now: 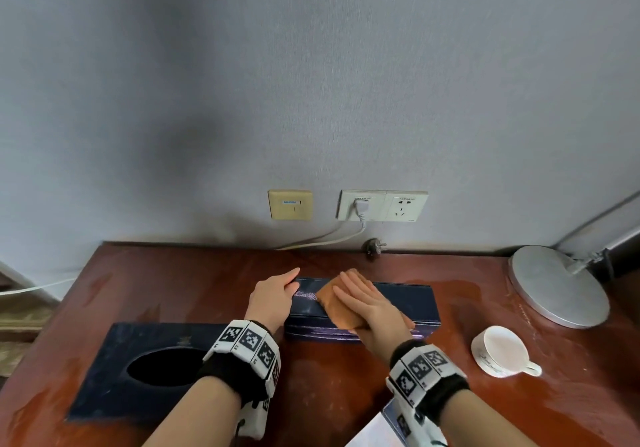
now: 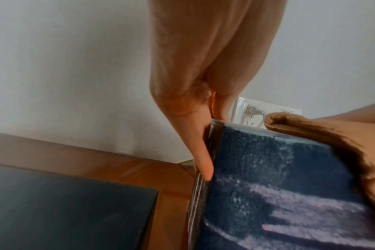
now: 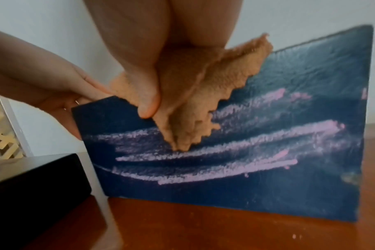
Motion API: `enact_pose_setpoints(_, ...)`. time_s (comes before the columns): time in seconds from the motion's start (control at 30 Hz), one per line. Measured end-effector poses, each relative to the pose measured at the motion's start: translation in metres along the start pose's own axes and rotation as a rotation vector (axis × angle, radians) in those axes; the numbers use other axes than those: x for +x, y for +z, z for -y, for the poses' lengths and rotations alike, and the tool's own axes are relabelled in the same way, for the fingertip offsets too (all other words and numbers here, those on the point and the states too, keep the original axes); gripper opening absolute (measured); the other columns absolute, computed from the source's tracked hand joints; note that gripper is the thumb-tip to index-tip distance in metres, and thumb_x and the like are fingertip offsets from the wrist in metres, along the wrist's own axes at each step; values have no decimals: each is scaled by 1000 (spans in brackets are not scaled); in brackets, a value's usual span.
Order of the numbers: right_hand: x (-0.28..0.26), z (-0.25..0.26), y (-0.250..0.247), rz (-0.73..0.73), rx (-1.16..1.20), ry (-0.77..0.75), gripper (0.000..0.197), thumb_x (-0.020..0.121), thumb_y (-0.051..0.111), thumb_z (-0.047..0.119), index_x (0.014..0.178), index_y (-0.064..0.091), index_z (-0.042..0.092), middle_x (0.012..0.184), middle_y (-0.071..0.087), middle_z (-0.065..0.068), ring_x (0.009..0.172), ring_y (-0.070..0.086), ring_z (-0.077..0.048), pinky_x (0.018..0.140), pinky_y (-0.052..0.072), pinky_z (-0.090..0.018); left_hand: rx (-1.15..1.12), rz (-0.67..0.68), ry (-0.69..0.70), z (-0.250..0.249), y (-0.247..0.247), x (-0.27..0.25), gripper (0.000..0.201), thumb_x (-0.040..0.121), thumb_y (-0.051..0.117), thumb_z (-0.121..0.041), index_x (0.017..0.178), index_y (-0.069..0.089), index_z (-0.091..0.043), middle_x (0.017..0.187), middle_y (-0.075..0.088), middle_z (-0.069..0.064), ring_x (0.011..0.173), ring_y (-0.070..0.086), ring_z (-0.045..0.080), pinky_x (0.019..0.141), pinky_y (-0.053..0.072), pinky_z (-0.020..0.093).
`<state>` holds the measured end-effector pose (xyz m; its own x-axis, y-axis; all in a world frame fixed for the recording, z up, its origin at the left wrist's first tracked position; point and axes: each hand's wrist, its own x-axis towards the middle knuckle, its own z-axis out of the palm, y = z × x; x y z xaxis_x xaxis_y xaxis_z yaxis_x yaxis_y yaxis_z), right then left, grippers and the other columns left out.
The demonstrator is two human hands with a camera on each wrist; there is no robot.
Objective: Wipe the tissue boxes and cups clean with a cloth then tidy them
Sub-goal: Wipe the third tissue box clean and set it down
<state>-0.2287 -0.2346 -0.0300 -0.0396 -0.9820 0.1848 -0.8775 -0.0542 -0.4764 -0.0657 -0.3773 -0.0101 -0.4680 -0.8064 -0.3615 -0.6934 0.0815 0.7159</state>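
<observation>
The dark blue rectangular tissue box (image 1: 398, 302) with pale pink chalky streaks stands on the reddish-brown wooden table (image 1: 329, 377) in front of us, its long axis running left to right. Our right hand (image 1: 372, 302) lies flat, fingers straight, pressing the orange cloth (image 1: 337, 302) on the box's top, nearer its left end. Our left hand (image 1: 273, 296) braces that left end, fingers extended against it (no curl that we can see). The streaked front face below the cloth looks unwiped. Right of the box lies a white cup (image 1: 504, 351); left, another dark blue tissue box (image 1: 138, 353).
</observation>
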Motion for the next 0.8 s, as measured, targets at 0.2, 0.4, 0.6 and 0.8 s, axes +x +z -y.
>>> enact_pose_setpoints(0.2, 2, 1, -22, 73, 256, 128, 56, 71, 65, -9, 121, 61, 14, 130, 40, 16, 129, 27, 9, 115, 21, -21, -92, 36, 1, 0, -4, -1, 36, 96, 48, -27, 132, 53, -35, 126, 56, 8, 102, 60, 29, 72, 59, 43)
enact_pose_setpoints(0.4, 23, 23, -15, 244, -122, 139, 91, 82, 66, 31, 148, 4, 20, 143, -18, 11, 134, -20, -8, 111, -16, -26, -123, 108, -30, -9, -13, -6, 42, 100, 32, -42, 136, 49, -28, 137, 51, 8, 119, 51, 32, 81, 57, 46)
enact_pose_setpoints(0.6, 29, 39, 12, 154, 96, -17, 68, 79, 52, -7, 140, 37, 19, 149, 17, 10, 142, 4, -9, 117, -2, -24, -153, 148, -115, -25, -21, -13, 62, 97, 10, -57, 139, 46, -29, 141, 46, 8, 125, 45, 34, 77, 58, 42)
enact_pose_setpoints(0.8, 36, 41, -17, 263, 150, 80, 58, 83, 49, -11, 133, 50, 20, 146, 39, 1, 138, 32, -16, 113, 20, -19, -242, 158, -137, -22, -25, -13, 67, 94, 7, -61, 138, 46, -29, 130, 54, 20, 112, 54, 35, 81, 56, 42)
